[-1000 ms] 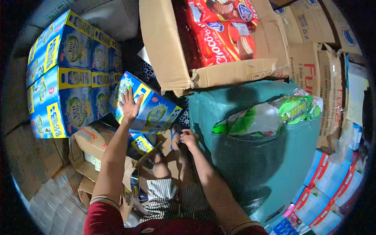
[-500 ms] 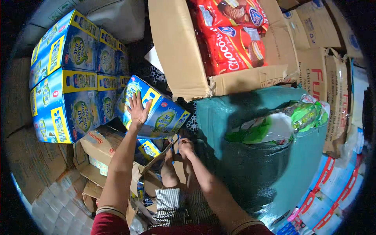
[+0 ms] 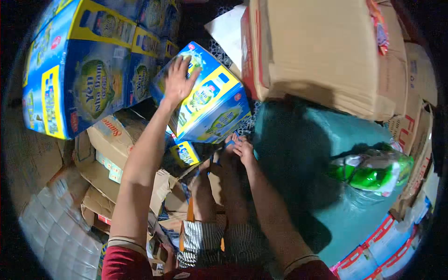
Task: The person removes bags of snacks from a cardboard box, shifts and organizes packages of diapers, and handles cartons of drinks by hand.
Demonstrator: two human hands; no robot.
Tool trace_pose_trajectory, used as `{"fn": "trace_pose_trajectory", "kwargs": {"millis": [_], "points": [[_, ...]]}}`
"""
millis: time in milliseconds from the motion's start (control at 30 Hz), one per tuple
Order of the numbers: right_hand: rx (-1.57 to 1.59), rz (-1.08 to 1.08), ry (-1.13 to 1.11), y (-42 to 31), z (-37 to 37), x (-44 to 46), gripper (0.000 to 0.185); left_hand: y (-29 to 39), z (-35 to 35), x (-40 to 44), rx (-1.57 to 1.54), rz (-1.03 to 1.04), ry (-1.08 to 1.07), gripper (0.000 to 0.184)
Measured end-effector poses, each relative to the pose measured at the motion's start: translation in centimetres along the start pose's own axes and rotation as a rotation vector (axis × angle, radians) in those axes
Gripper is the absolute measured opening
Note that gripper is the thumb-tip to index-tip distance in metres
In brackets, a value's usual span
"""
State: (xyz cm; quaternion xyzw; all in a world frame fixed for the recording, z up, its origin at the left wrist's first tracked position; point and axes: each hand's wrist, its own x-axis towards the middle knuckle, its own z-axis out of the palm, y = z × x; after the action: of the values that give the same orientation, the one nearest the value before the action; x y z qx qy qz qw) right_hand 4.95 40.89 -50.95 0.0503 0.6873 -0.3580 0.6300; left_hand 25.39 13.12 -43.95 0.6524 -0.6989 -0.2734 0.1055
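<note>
My left hand [image 3: 179, 81] lies with fingers spread on the upper face of a blue and yellow drink carton [image 3: 224, 121]. This carton is tilted, and several like it stand stacked to its left. Below its lower right corner, my right hand [image 3: 243, 149] has its fingers curled in beside my foot [image 3: 229, 143], where a blue strap shows. What those fingers hold, if anything, is hidden. Under the tilted carton, another blue and yellow carton [image 3: 185, 154] shows in part.
Stacked blue cartons [image 3: 93, 84] rise at the left above opened cardboard boxes [image 3: 112, 135]. A big cardboard box [image 3: 322, 42] stands at upper right. Right of my legs bulges a green wrapped bundle [image 3: 298, 186] with a green-and-white package [image 3: 373, 172] showing through.
The view has shifted, and the red snack packs in the big box are mostly out of sight. The tilted carton now shows more of its yellow-banded face. My left hand stays on it.
</note>
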Motion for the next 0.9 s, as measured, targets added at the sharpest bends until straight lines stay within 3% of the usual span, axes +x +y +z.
{"fn": "trace_pose_trajectory", "kwargs": {"millis": [100,167,200,233,300,367,467,567,633,700,767,900], "points": [[0.007,0.283,0.045,4.7,-4.9,8.8,0.039,-3.2,1.1,2.5,-0.225,-0.096,-0.016,0.062],[-0.251,-0.309,-0.136,8.2,-6.6,10.1,0.051,-3.5,1.1,3.7,-0.358,-0.265,-0.050,0.064],[-0.411,-0.429,-0.099,9.0,-6.8,11.1,0.053,-4.3,1.0,4.9,-0.264,-0.198,-0.075,0.067],[-0.263,-0.252,-0.082,9.3,-7.3,12.1,0.054,-2.7,0.0,4.3,-0.256,-0.335,-0.099,0.068],[0.076,0.080,0.034,7.9,-6.9,12.7,0.056,-7.3,3.5,5.9,-0.263,-0.201,-0.043,0.068],[0.305,0.127,-0.008,10.9,-10.7,16.2,0.054,-7.4,3.6,5.9,-0.261,-0.165,0.019,0.066],[0.038,-0.014,-0.018,4.1,-7.9,11.5,0.047,-5.6,2.6,4.5,-0.327,-0.194,0.074,0.063],[-0.297,-0.278,0.061,3.3,-7.8,12.6,0.043,-6.0,2.8,4.6,-0.439,-0.176,0.065,0.058],[-0.192,-0.394,-0.157,1.5,-5.8,13.8,0.045,-4.6,1.5,3.9,-0.308,-0.227,0.086,0.053],[-0.100,-0.379,-0.146,-0.2,-2.4,12.5,0.049,-5.0,1.5,3.9,-0.441,-0.153,0.119,0.053],[-0.008,-0.252,0.092,-4.5,4.2,5.0,0.053,-6.1,2.2,4.0,-0.533,-0.133,0.114,0.054],[0.067,-0.180,0.075,-5.6,5.9,5.0,0.060,-5.0,-0.5,2.7,-0.564,-0.142,0.152,0.054]]}}
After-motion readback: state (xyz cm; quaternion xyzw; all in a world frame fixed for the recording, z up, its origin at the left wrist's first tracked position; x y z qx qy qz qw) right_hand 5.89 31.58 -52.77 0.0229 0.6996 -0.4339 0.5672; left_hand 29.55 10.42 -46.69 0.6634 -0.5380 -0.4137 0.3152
